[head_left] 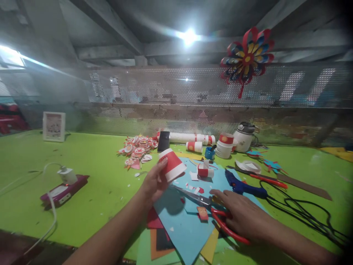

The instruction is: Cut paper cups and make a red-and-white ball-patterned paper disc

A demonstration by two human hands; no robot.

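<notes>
Clock positions are taken from the middle of the light-blue paper sheet [184, 232] on the green desk [102, 217].

Left hand [155, 184]: grip closed around a red-and-white paper cup [173, 163], fingers and thumb on its wall. The cup is raised clear of the sheet at 11 o'clock, tilted, its wider end towards 5 o'clock.

Right hand [242, 211]: at 3 o'clock, over the red-handled scissors [203, 201]. Grip partly spread, fingers loosely bent; whether any finger is through a handle loop cannot be determined. The blades point to 10 o'clock, tips below the cup and apart from it.

Surroundings: paper scraps [197, 190] lie on the sheet towards 12 o'clock; a cut paper cup [204, 171] rests on its side at 1 o'clock. The blue glue gun [242, 187] is at 2 o'clock, the pile of red-and-white discs [140, 146] at 11.

Assessment: the step in hand appears to be handling the cup with the scissors at the ready. The next move would call for secure finger placement in the loops and a steady cup, without crushing its wall
</notes>
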